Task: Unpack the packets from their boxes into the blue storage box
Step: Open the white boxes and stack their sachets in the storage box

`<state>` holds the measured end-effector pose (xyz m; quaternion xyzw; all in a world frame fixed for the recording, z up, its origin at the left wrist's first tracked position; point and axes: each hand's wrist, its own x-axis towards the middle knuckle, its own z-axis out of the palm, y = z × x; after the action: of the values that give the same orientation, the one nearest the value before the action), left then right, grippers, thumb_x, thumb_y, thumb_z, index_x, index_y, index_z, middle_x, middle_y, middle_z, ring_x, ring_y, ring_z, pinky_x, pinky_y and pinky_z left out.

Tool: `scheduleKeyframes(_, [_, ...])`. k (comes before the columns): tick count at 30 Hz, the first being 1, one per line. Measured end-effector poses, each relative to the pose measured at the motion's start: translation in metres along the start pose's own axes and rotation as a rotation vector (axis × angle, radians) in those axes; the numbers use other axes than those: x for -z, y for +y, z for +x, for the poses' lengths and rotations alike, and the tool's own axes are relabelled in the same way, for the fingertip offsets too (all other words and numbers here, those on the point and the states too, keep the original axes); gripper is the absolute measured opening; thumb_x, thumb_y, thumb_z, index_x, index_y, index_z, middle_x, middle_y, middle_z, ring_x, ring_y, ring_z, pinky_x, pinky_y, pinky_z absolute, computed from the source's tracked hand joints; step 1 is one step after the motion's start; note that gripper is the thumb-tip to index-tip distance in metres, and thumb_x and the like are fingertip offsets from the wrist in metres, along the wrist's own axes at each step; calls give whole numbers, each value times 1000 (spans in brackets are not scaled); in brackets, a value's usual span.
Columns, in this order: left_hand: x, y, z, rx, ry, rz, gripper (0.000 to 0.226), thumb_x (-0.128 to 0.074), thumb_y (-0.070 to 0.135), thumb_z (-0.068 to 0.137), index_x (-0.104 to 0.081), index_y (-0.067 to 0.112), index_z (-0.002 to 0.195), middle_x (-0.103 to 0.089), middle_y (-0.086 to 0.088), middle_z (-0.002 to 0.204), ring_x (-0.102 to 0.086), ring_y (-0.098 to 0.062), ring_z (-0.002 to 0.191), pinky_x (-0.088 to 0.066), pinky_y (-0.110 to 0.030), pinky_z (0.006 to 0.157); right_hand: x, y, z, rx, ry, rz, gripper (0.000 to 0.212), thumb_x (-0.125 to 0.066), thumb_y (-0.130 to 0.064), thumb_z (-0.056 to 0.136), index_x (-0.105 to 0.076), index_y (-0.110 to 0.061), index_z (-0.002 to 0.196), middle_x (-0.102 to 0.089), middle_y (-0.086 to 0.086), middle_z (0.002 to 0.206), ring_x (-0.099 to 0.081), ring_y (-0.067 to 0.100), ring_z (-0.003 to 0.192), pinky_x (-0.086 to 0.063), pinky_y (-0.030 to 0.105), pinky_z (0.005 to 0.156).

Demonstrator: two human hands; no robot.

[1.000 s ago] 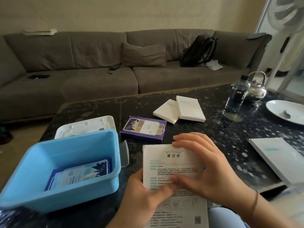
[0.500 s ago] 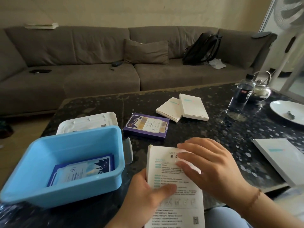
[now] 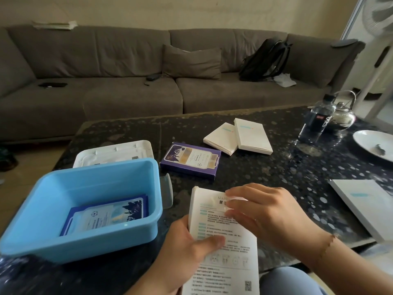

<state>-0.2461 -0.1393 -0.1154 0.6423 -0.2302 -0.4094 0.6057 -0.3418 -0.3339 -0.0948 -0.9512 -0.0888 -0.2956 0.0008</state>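
Note:
My left hand grips a white printed box from its left edge, thumb across the front. My right hand lies over the box's top end, fingertips pinching at a clear seal or flap there. The blue storage box stands to the left with blue packets lying flat inside. A purple box lies beyond the white one. Two white boxes overlap farther back, and another white box lies at the right edge.
A white lid lies behind the blue box. On the dark speckled table stand a water bottle, a metal kettle and a white plate at the right. A grey sofa with a black backpack is behind.
The white box has tilted slightly, its left edge now showing. My right fingers have slid toward the box's top end. The view has shifted a little.

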Motion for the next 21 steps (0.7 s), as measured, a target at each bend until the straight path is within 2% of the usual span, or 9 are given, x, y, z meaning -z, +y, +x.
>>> scheduleKeyframes(8, [0, -3, 2, -13, -3, -14, 26, -73, -1, 83, -68, 9, 107, -77, -6, 99, -75, -24, 92, -60, -33, 77, -8, -3, -4, -14, 19, -17, 18, -64, -32, 93, -75, -18, 93, -72, -2, 107, -70, 17, 86, -56, 31, 52])
scheduleKeyframes(14, [-2, -9, 4, 17, -12, -43, 27, -73, 0, 84, -69, 9, 109, -76, -8, 104, -73, -27, 97, -58, -46, 88, -16, -5, -9, -38, 35, -46, 16, -61, -22, 92, -74, -12, 93, -72, 0, 103, -70, 18, 79, -57, 32, 51])
scheduleKeyframes(17, [-3, -12, 5, 36, -5, -75, 27, -72, -1, 84, -69, 8, 109, -76, -10, 104, -73, -29, 97, -57, -47, 89, -16, -8, -10, -200, 22, 87, 21, -57, -25, 90, -76, -19, 99, -72, -9, 107, -69, 10, 88, -59, 30, 61])
scheduleKeyframes(19, [-2, -14, 6, 32, 12, -94, 26, -72, -2, 84, -69, 6, 108, -76, -11, 103, -73, -30, 96, -58, -46, 86, -15, -12, -13, -344, 24, 259, 26, -57, -37, 89, -75, -26, 105, -69, -17, 114, -66, 3, 99, -60, 29, 74])
scheduleKeyframes(21, [-2, -15, 7, 19, 21, -108, 26, -74, -2, 82, -69, 5, 107, -76, -13, 102, -74, -31, 95, -59, -46, 85, -17, -16, -15, -413, 34, 343, 31, -59, -48, 86, -74, -31, 107, -65, -21, 119, -61, 0, 108, -59, 30, 82])
